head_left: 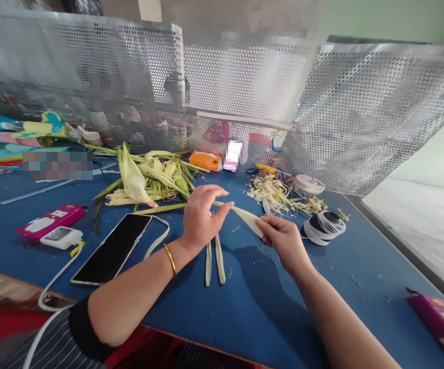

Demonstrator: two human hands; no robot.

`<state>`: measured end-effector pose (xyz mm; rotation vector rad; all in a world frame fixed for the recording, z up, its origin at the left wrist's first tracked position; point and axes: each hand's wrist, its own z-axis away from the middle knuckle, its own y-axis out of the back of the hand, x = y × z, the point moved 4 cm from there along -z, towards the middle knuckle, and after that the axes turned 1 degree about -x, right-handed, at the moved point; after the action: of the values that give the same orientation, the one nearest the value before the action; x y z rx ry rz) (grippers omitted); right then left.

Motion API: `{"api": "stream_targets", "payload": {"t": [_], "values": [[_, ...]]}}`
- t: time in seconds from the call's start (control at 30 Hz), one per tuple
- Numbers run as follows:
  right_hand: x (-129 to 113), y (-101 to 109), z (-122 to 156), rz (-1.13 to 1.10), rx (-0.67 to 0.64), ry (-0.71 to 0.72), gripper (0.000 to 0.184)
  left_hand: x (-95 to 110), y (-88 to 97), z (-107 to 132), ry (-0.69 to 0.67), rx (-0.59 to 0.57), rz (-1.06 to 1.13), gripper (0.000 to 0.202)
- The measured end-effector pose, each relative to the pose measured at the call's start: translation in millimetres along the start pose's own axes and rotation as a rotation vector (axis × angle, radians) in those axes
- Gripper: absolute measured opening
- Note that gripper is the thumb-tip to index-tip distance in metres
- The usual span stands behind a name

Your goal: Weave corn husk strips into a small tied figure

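Observation:
A pale corn husk piece [248,220] is stretched between my two hands above the blue table. My right hand [279,238] pinches its broad end between thumb and fingers. The tapered end reaches my left hand [202,215], closed around it, with the thumb along the husk and the index finger raised a little apart; the other fingers are partly hidden. Below my left hand, two narrow husk strips [220,261] extend toward me. Whether they hang from the hand or lie on the table, I cannot tell.
Corn husks [132,177] lie in a heap behind my left hand. Shredded scraps [270,192], a white tape roll [308,185] and a spool of white cord [324,228] sit at right. A smartphone [112,248] and a magenta power strip [53,221] are at left. Perforated metal panels [241,77] border the back.

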<state>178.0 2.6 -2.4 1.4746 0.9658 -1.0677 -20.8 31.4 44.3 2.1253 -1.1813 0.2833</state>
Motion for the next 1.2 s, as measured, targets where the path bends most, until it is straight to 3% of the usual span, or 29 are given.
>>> {"api": "stream_targets", "payload": {"t": [0.07, 0.13, 0.2, 0.3, 0.33, 0.4, 0.53, 0.77, 0.93, 1.2], "values": [[4, -2, -1, -0.227, 0.065, -0.084, 0.042, 1, 6.4, 2, 0.063, 0.155, 0.031, 0.016], [6, -7, -1, -0.362, 0.077, -0.135, 0.048, -1, 2.8, 6, 0.179, 0.166, 0.1, 0.02], [6, -14, 1, -0.42, 0.051, -0.165, 0.051, -5, -11.9, 11, 0.341, -0.005, 0.228, 0.023], [4, -21, 7, -0.447, 0.012, -0.179, 0.048, -7, -40.8, 25, 0.589, -0.399, 0.51, 0.031], [4, -23, 8, -0.451, -0.002, -0.183, 0.047, -7, -47.0, 29, 0.66, -0.478, 0.595, 0.03], [4, -27, 12, -0.455, -0.041, -0.198, 0.045, -7, -52.4, 34, 0.757, -0.528, 0.701, 0.024], [6, -27, 13, -0.454, -0.086, -0.217, 0.042, -6, -49.8, 31, 0.783, -0.497, 0.738, 0.016], [10, -26, 10, -0.43, -0.098, -0.209, 0.041, -4, -48.5, 32, 0.8, -0.539, 0.756, 0.019], [9, -28, 11, -0.418, -0.116, -0.204, 0.044, -3, -54.1, 39, 0.942, -0.614, 0.871, 0.031], [10, -29, 11, -0.462, -0.156, -0.241, 0.044, -4, -58.4, 47, 1.104, -0.64, 1.012, 0.039]]}}
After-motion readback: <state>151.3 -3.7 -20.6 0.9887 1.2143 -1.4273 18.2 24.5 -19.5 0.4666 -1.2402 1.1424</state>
